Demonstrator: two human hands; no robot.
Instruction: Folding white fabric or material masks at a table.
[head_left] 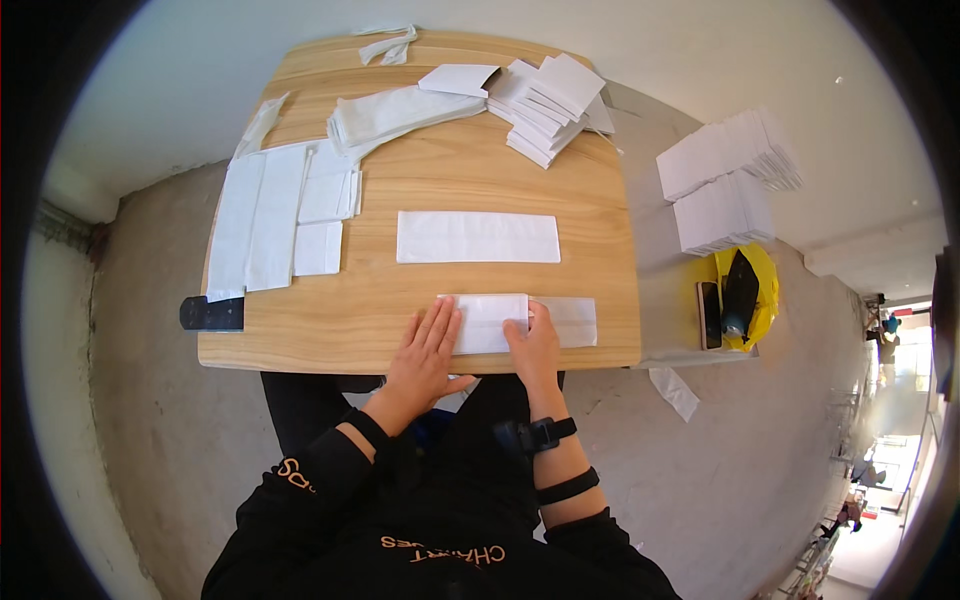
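Near the front edge of the wooden table lies a flat white packet, on or partly inside a long, thin translucent white sleeve that sticks out to its right; I cannot tell which. My left hand rests flat on the packet's left end, fingers stretched out. At the packet's right edge, my right hand pinches it between thumb and fingers. Just beyond both hands, a flat white sleeve lies lengthwise across the table.
White sleeves and small packets cover the table's left side. Far back are a fanned sleeve stack and a pile of white packets. On a lower surface at right stand packet stacks, a phone and a yellow bag.
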